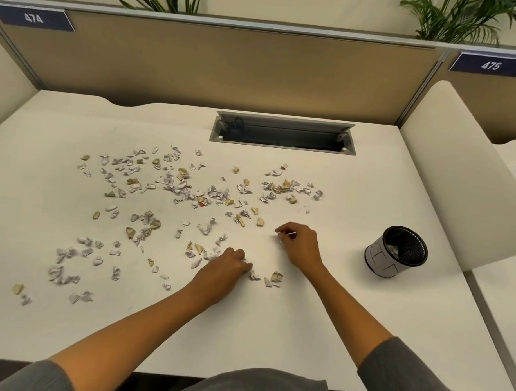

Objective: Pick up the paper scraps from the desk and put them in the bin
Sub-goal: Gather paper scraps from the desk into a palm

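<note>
On the desk [275, 327], both hands [228, 270] [300, 243] pinch paper scraps [192, 190].

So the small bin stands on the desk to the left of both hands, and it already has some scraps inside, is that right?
Not quite. In the head view the bin stands on the desk to the right of both hands, not the left. It does already hold some scraps.

head cam | looks forward-down | close above desk [304, 328]
</note>
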Motion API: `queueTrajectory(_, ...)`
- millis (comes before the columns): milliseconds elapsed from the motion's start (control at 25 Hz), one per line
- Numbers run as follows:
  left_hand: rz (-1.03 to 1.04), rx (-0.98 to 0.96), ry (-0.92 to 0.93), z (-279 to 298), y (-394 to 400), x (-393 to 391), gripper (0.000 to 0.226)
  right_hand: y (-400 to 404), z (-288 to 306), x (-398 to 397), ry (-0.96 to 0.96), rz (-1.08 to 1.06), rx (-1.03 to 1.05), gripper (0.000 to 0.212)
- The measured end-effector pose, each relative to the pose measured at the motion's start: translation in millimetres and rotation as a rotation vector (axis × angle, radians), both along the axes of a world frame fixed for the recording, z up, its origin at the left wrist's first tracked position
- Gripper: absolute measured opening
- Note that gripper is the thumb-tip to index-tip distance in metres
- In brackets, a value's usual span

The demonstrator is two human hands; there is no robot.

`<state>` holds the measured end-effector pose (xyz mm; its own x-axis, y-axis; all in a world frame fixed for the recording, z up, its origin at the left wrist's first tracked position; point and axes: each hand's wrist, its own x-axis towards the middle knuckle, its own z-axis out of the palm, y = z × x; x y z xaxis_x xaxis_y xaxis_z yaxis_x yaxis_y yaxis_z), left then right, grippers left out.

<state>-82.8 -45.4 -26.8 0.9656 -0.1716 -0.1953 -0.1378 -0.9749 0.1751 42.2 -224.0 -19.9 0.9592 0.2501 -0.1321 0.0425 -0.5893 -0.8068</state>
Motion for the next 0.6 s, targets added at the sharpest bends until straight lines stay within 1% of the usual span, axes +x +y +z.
queueTrajectory(80,0.007,0.017,0.012,0,3,3,0.027,7,0,13,0.013,-0.034,-0.033,0.019)
queueTrajectory(120,0.027,-0.009,0.020,0,3,5,0.026,13,-2,17,0.012,-0.041,-0.048,0.020)
queueTrajectory(200,0.079,-0.119,0.022,1,4,9,0.026,28,-3,23,0.003,-0.009,-0.092,0.021)
queueTrajectory(280,0.151,-0.248,0.022,3,7,14,0.025,43,-3,26,0.008,0.077,-0.130,0.024)
queueTrajectory(360,0.278,-0.377,0.004,6,11,16,0.021,56,1,30,-0.003,0.217,-0.169,0.025)
queueTrajectory(440,0.416,-0.489,-0.062,12,17,16,0.017,62,4,31,-0.049,0.405,-0.200,0.024)
queueTrajectory(520,0.513,-0.565,-0.119,18,25,16,0.015,62,8,28,-0.106,0.600,-0.234,0.021)
queueTrajectory(600,0.581,-0.600,-0.129,23,33,15,0.013,55,8,21,-0.137,0.760,-0.241,0.017)
